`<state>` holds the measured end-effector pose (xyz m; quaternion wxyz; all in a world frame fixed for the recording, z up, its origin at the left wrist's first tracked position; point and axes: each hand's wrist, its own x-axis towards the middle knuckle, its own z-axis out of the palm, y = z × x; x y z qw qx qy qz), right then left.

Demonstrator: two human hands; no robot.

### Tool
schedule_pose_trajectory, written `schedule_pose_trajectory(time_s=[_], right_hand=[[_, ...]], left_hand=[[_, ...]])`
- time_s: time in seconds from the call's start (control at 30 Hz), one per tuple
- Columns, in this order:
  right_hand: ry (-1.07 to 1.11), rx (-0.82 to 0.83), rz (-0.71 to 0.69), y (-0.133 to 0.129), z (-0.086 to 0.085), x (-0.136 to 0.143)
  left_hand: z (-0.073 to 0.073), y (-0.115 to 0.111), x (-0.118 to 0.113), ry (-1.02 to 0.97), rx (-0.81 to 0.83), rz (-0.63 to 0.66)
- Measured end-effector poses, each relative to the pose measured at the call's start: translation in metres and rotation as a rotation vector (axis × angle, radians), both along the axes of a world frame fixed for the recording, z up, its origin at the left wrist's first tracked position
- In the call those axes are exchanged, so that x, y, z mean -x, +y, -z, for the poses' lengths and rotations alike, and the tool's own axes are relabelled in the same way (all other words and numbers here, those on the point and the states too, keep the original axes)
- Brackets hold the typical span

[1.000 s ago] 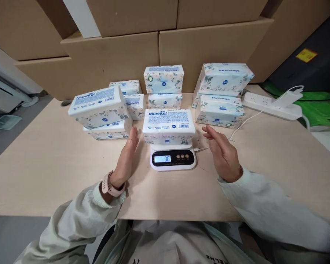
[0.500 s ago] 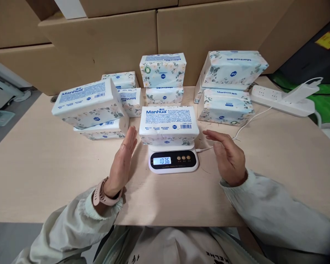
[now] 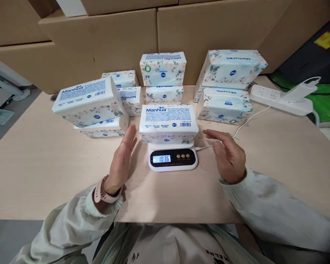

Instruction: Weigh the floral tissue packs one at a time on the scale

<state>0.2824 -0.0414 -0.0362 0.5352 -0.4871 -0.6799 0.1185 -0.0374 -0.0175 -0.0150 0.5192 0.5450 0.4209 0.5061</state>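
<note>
A white and blue pack of tissues (image 3: 168, 124) printed "Manhua" lies on a small white digital scale (image 3: 173, 167), whose lit display reads 103.6. The pack hides most of the scale's platform. To the left of it, my left hand (image 3: 121, 161) stands on edge with fingers stretched out and the palm facing the pack, not gripping anything. My right hand (image 3: 227, 156) is on the other side, palm inward, thumb and fingers apart and holding nothing. A gap shows between each hand and the pack.
Stacked tissue packs stand at the left (image 3: 88, 101), at the back middle (image 3: 163, 71) and at the right (image 3: 233, 69). A white power strip (image 3: 282, 101) lies at the right, and a white cable (image 3: 242, 126) runs to the scale. Cardboard boxes (image 3: 112, 47) wall the back of the table (image 3: 57, 176).
</note>
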Motion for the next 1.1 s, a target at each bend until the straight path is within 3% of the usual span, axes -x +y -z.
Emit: schedule_pose_trajectory(time_s=[1.1], right_hand=[[-0.063,-0.006,0.036,0.0000,-0.0069,0.0027]], left_hand=[[-0.0025,0.0010,-0.0011,-0.008,-0.037,-0.107]])
